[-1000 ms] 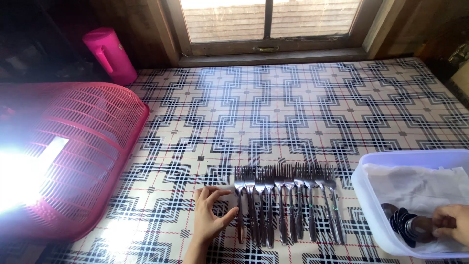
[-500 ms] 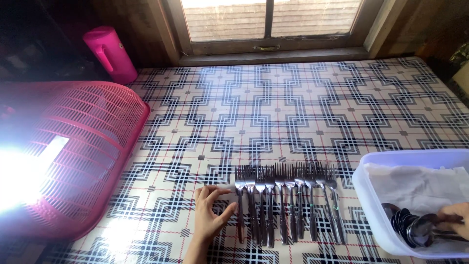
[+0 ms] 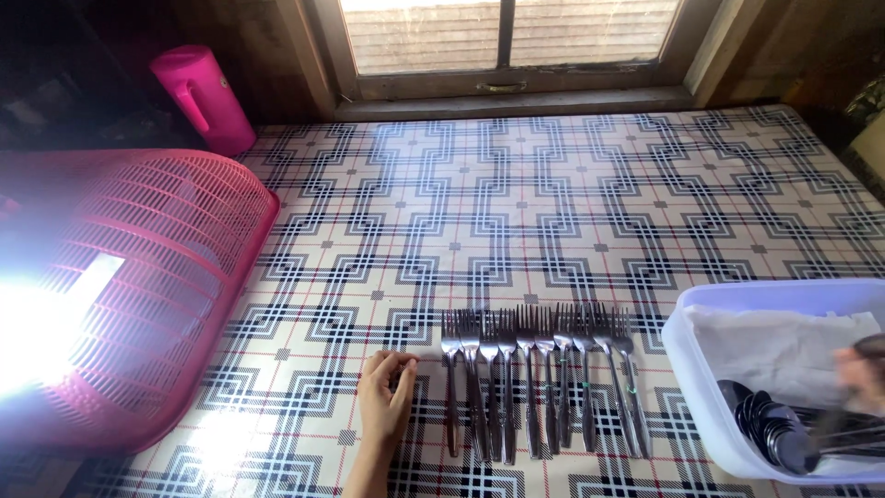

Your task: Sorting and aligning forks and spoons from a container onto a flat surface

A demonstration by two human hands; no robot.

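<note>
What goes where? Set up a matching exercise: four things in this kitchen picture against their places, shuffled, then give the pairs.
Things:
1. pink jug
2. row of forks
3. pink slatted basket
4. spoons

Places:
A. inside the pale plastic tub at the right, by the blurred right hand
B. far left corner, near the window
C. lying at the left edge of the table
D. side by side on the patterned cloth, just right of the left hand

Pairs: 1-B, 2-D, 3-C, 4-A

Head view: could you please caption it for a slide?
Left hand beside a row of forks; blurred right hand over spoons.
</note>
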